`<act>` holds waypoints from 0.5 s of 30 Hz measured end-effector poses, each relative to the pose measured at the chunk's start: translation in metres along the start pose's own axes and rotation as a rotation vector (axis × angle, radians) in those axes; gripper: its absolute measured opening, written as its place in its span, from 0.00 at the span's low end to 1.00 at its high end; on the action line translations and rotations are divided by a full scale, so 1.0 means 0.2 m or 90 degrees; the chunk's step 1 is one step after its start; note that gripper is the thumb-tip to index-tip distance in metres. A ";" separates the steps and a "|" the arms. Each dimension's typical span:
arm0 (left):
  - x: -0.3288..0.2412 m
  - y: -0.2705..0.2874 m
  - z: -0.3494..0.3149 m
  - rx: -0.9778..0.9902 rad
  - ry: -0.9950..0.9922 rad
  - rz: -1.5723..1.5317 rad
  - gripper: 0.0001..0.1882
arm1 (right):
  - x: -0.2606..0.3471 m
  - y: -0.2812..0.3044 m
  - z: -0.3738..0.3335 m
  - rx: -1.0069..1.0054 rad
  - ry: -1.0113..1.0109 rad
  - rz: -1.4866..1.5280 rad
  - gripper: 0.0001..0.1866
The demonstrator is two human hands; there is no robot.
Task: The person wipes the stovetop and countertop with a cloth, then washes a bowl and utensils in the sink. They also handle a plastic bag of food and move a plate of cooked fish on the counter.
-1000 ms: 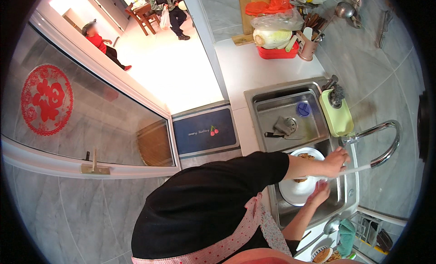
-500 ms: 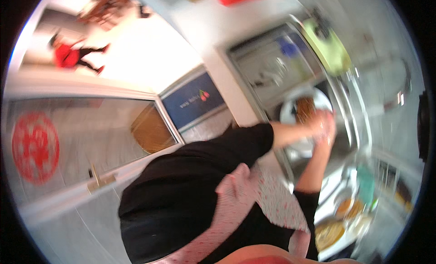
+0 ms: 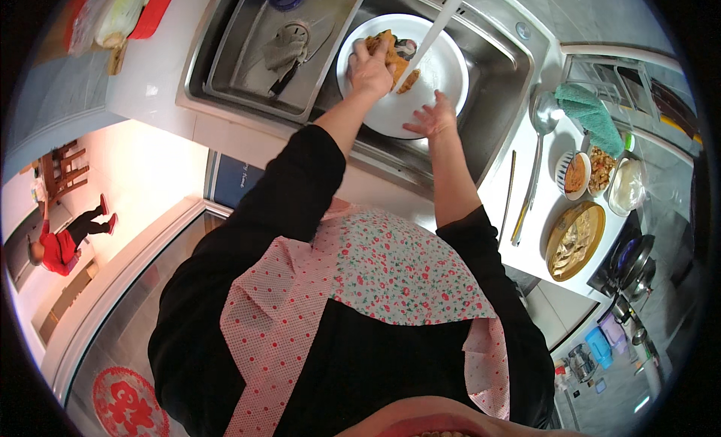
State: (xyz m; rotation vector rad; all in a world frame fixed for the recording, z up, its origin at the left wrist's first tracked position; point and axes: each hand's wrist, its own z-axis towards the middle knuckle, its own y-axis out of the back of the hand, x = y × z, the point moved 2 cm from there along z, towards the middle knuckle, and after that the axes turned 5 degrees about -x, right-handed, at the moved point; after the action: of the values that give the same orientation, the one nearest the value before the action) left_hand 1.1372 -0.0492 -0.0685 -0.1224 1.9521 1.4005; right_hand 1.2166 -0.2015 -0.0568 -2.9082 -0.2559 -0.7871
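My left hand [image 3: 370, 70] grips a crumpled orange-brown piece [image 3: 404, 70] with dark and pale patches; what it is I cannot make out. It lies on a large white plate [image 3: 453, 80], which rests in the right basin of a steel sink [image 3: 496, 110]. Over the near right part of the plate, my right hand [image 3: 434, 117] has its fingers spread and holds nothing. A pale streak [image 3: 439, 27] slants down across the plate toward the piece; whether it is a faucet spout or running water I cannot tell.
In the left basin lie a grey cloth [image 3: 283, 50] and a dark-handled utensil [image 3: 284, 80]. Right of the sink are a ladle [image 3: 547, 114], a green towel [image 3: 589, 114], small food bowls [image 3: 574, 174] and a yellow dish [image 3: 577, 241]. A person in red [image 3: 58, 249] is far left.
My view has swung round and sharpened. My hands, close together over the plate before, are now apart: the left on the orange-brown piece, the right off to the side with fingers spread.
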 end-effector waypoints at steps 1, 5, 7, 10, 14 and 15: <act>0.01 -0.05 0.02 -0.079 0.046 -0.105 0.33 | -0.03 -0.01 0.02 0.014 -0.024 0.013 0.41; -0.05 -0.24 0.11 0.186 0.110 -0.197 0.36 | 0.00 -0.03 0.10 0.067 -0.082 0.091 0.43; -0.15 -0.26 0.03 0.230 0.004 -0.284 0.33 | 0.08 -0.02 0.12 0.227 -0.124 0.138 0.42; -0.30 -0.19 -0.28 0.124 -0.251 -0.345 0.23 | 0.14 0.02 0.18 0.284 0.014 0.172 0.32; -0.35 -0.09 -0.36 0.060 -0.139 -0.284 0.22 | 0.06 -0.04 0.22 0.443 0.068 0.162 0.24; -0.32 -0.08 -0.29 0.037 -0.061 -0.270 0.22 | 0.03 -0.07 0.22 0.433 0.084 0.140 0.23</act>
State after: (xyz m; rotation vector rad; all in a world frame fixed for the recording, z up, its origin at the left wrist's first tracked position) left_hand 1.1636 -0.1256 -0.0347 -0.4093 1.7581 1.0500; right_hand 1.2418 -0.1801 -0.0908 -2.1930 -0.1477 -0.6811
